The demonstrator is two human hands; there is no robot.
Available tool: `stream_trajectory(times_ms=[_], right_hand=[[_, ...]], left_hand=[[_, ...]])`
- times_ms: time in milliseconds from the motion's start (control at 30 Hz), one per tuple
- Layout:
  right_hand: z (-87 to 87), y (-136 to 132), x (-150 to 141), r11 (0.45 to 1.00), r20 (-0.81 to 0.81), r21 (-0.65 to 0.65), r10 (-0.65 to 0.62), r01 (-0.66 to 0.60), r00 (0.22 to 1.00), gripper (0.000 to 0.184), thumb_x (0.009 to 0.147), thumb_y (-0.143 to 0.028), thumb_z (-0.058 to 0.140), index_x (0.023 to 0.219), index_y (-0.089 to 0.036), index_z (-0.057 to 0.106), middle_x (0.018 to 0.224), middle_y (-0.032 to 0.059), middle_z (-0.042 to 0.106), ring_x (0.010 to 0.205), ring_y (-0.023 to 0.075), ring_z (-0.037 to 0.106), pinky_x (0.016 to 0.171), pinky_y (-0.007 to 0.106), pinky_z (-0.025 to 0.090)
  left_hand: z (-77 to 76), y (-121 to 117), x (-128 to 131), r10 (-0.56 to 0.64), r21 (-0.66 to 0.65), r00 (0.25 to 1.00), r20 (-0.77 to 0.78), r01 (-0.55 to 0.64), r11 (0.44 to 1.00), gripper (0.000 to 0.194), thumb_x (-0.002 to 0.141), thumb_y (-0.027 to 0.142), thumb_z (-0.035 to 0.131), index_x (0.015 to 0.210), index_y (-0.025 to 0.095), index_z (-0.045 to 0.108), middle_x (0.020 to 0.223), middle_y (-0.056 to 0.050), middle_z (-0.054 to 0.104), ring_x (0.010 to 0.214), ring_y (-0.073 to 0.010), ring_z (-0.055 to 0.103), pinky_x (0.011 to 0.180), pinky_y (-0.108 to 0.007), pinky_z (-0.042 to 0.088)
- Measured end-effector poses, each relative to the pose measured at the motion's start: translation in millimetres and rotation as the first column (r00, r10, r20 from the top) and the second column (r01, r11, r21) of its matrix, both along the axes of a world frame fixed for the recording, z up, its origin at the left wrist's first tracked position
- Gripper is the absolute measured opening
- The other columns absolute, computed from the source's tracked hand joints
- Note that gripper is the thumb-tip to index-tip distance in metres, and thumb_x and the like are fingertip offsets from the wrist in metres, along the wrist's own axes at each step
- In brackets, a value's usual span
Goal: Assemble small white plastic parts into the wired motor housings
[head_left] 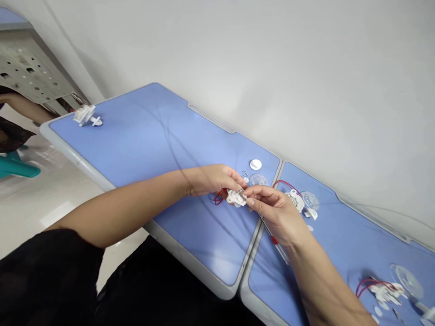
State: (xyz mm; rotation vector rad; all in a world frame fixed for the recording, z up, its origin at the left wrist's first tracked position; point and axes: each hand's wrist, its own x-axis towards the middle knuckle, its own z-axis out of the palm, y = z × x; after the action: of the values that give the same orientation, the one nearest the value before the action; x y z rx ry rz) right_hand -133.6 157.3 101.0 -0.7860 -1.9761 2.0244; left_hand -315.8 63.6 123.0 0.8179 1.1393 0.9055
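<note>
1. The left hand [212, 179] and right hand [272, 213] meet low over the blue table [136, 136], beside the seam between its two tops.
2. A small white plastic part [235, 198] lies between them, its long axis running roughly along the line joining the hands.
3. Both hands are nearly closed on it: the left curls around one end, and the right pinches the other between finger and thumb.
4. A red wire [219, 197] loops out beneath the left hand.
5. A clear plastic disc [258, 180] lies just beyond the hands.
</note>
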Motion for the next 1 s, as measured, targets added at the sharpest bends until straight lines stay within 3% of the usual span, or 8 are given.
stream_trajectory(times_ms=[600, 1000], right_hand=[[8.6, -2.7, -2.8, 0.958, 0.024, 0.280, 0.052, -0.057, 0.998, 0.017, 0.076, -0.037, 0.071, 0.084, -0.022, 0.071, 0.074, 0.0006, 0.057, 0.069, 0.0144, 0.049, 0.067, 0.032, 0.041], [10.0, -2.2, -2.4, 0.990, 0.032, 0.121, 0.070, -0.074, 0.997, 0.018, 0.074, -0.038, 0.075, 0.082, -0.022, 0.070, 0.073, 0.0011, 0.062, 0.072, 0.0157, 0.055, 0.068, 0.031, 0.043]], left_hand=[[0.8, -0.6, 0.3, -0.037, 0.002, 0.996, -0.079, 0.037, 0.999, 0.019, 0.071, 0.015, 0.055, 0.086, 0.012, 0.066, 0.061, 0.002, 0.057, 0.048, -0.0063, 0.046, 0.046, -0.019, 0.037], [0.0, -0.5, 1.4, -0.034, -0.011, 0.999, -0.039, 0.033, 0.999, 0.014, 0.072, 0.013, 0.056, 0.080, 0.012, 0.067, 0.059, 0.002, 0.058, 0.046, -0.0063, 0.046, 0.047, -0.019, 0.038]])
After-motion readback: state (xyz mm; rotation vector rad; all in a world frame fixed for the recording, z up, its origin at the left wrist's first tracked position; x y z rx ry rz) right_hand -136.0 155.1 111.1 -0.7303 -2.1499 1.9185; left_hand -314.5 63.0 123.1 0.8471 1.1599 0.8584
